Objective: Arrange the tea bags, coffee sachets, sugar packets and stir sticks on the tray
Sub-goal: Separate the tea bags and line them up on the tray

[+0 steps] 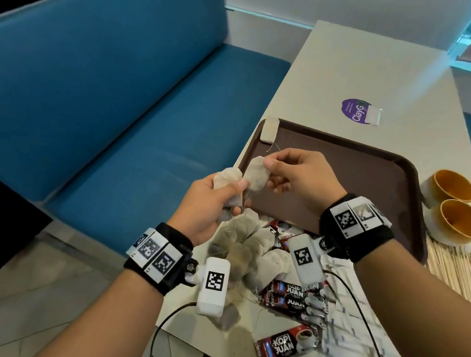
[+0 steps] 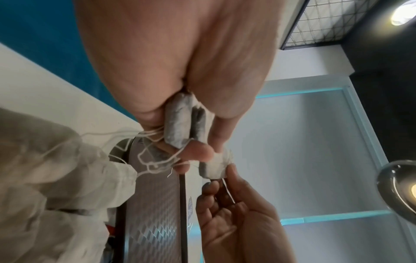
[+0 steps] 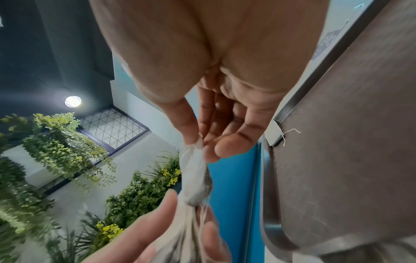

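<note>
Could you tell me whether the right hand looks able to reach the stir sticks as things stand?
Probably not yet: the right hand pinches a tea bag above the tray. The stir sticks lie uncovered right of its forearm.

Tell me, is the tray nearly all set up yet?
Not nearly. Done: one tea bag lies at the tray's far corner. In hand: the right hand pinches a bag off the bunch the left hand grips. Left: the pile, sachets, packets and sticks.
</note>
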`<state>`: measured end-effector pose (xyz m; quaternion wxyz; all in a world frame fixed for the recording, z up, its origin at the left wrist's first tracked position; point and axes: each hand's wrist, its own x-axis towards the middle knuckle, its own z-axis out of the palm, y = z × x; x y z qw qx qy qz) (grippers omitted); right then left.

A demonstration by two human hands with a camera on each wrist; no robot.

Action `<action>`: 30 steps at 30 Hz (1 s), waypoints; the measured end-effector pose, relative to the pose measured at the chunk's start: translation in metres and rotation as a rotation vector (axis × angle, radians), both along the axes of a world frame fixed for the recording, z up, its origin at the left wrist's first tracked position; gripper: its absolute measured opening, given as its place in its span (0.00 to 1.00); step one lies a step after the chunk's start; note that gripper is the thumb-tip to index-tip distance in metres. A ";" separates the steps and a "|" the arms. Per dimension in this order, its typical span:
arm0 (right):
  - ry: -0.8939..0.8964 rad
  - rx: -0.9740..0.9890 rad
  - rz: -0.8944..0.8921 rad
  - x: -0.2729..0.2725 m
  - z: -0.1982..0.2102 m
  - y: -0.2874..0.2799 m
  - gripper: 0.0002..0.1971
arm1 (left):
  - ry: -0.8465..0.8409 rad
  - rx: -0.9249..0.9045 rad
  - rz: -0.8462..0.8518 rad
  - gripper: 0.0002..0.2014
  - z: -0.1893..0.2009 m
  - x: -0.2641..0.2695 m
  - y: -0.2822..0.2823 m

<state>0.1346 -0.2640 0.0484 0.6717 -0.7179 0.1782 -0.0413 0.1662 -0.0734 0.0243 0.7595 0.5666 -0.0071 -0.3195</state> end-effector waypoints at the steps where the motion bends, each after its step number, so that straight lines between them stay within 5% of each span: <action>1: 0.006 -0.009 -0.014 0.007 -0.001 -0.004 0.07 | 0.023 -0.011 0.016 0.02 0.000 0.002 0.000; 8: 0.016 -0.261 -0.249 0.079 -0.024 -0.043 0.06 | 0.092 -0.029 0.050 0.03 0.000 0.015 0.001; 16: 0.241 -0.349 0.045 0.123 -0.032 -0.046 0.03 | 0.085 -0.006 0.064 0.05 -0.005 0.027 0.000; 20: 0.305 -0.498 -0.053 0.139 -0.057 -0.056 0.07 | 0.092 -0.004 0.061 0.04 -0.010 0.028 0.002; 30: 0.256 -0.398 -0.214 0.151 -0.064 -0.070 0.06 | 0.136 -0.022 0.085 0.04 -0.014 0.026 0.004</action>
